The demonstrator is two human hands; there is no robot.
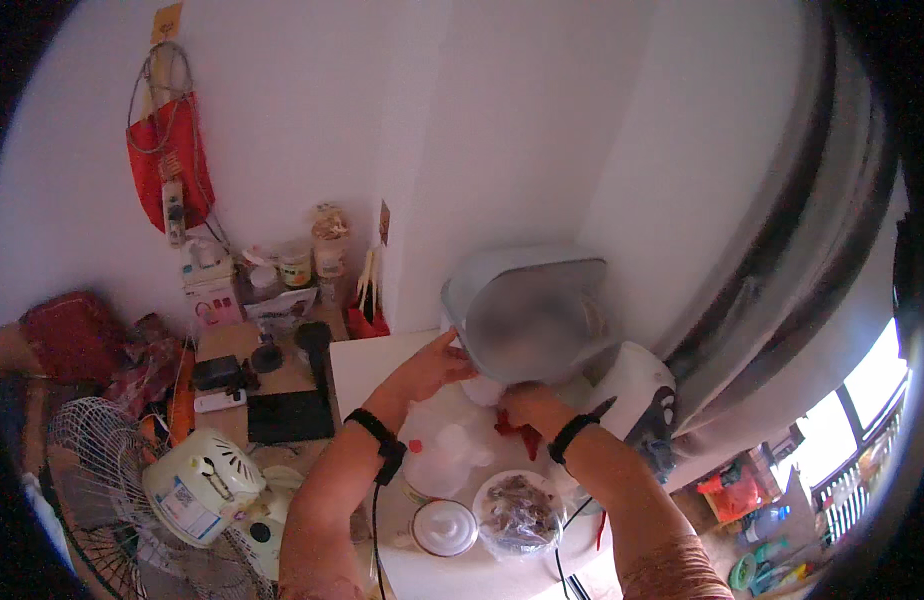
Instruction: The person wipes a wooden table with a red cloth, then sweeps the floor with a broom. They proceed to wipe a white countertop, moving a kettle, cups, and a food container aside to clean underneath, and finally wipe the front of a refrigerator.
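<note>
A grey-framed panel point(529, 262), seemingly a mirror with a blurred middle, leans against the wall at the back of a white tabletop point(364, 356). My left hand point(436, 367) grips its lower left edge. Just below the panel, my right hand point(535, 411) is curled around a red cloth-like piece point(533, 442), whose ends stick out below; its fingertips are hidden. Between my forearms lies a translucent white plastic bag point(443, 457). Nearer to me are a white lidded enamel mug point(445, 529) and a bowl of brown food under clear plastic wrap point(518, 517).
A white appliance point(634, 371) stands right of the panel. At left are a wire-caged fan point(199, 487), a black tablet-like slab point(289, 417), a white device point(220, 400) and several jars point(295, 266). A grey curtain point(799, 225) hangs at right. Black cables run beside both forearms.
</note>
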